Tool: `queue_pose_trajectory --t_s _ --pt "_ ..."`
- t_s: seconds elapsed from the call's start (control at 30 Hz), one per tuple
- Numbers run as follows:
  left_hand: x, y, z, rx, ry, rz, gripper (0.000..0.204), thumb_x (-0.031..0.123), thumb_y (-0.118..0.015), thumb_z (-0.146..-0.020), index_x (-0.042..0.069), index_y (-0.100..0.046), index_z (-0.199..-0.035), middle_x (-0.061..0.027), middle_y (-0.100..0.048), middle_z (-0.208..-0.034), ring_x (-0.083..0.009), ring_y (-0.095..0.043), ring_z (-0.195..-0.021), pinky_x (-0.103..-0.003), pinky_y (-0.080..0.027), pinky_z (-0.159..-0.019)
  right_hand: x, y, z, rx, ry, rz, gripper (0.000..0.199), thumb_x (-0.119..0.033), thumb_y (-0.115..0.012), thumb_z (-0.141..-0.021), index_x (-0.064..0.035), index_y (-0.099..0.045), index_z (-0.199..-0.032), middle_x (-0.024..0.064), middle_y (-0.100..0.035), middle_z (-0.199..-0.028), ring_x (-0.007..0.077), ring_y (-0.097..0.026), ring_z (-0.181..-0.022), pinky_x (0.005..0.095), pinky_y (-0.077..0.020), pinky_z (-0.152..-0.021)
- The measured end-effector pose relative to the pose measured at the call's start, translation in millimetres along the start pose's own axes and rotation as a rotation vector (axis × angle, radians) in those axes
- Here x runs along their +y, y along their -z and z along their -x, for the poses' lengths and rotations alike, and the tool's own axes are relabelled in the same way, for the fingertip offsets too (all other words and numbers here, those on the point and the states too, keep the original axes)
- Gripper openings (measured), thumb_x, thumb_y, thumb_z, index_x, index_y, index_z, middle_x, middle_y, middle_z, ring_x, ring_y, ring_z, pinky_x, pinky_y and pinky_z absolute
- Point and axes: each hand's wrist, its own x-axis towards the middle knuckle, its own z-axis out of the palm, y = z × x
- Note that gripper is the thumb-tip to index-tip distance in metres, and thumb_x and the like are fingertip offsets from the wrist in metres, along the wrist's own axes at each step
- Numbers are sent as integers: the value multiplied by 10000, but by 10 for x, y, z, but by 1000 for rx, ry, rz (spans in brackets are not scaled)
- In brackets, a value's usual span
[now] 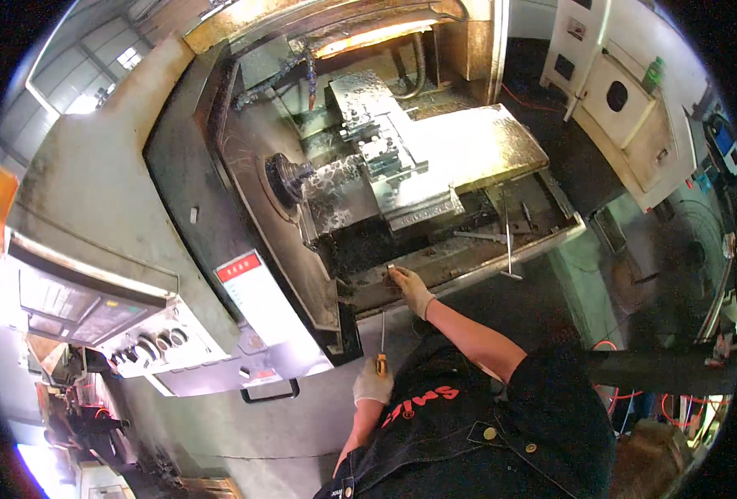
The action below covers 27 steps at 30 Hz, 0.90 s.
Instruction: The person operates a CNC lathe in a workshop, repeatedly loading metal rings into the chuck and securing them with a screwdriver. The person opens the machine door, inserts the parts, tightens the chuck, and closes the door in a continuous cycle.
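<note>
Left hand [373,384] gripping a screwdriver [382,341], shaft upward; right hand [410,285] pinching a small metal part [391,267] over the lathe tray [468,264].

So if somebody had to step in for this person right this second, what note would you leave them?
Left hand: gloved, closed around the orange handle of a long thin tool, its shaft pointing up toward the machine.
Right hand: gloved, reaching over the front sill of the open lathe, fingers pinching a small metal piece.
Machine: door open; chuck at the left; whether it holds a part cannot be told. Loose tools lie on the bed at the right.
Done: the small piece is in hand.
Left: where it goes cannot be told from here; both hands are occupied.
</note>
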Motion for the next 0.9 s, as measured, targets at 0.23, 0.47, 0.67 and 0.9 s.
queue_pose_trajectory --t_s 0.23,0.47,0.67,0.9 --pt "-35 64 -447 166 8 178 391 332 -583 -779 104 -521 -1091 -217 -627 -940 -415 -594 -879 -492 -469 -755 -528 -411 -801 -133 79 383 508 -407 -515 -916 9 -528 -1206 106 -612 -1105 264 -575 -996 387 -453 -856" --pt "129 54 -577 194 49 330 351 296 -598 -783 114 -546 -1078 -182 -630 -938 -375 -606 -889 -437 -481 -753 -1165 -914 -2192 102 -99 661 652 -497 -538 -851 35 -489 -1224 202 -583 -1152 341 -534 -1098 399 -423 -892" --pt "10 -50 -539 311 124 453 306 250 -611 -787 124 -555 -1060 -147 -641 -905 -337 -630 -843 -390 -493 -706 -1602 -1497 -2765 212 295 1024 495 -290 -690 -753 -102 -500 -1169 160 -616 -1077 337 -585 -1008 413 -470 -839" --pt "270 150 -749 199 103 380 333 259 -622 -779 104 -550 -1065 -168 -641 -933 -364 -618 -865 -416 -495 -728 -739 -1211 -2919 -86 771 1106 285 -101 -632 -717 -91 -593 -998 138 -616 -938 337 -592 -892 420 -475 -765"
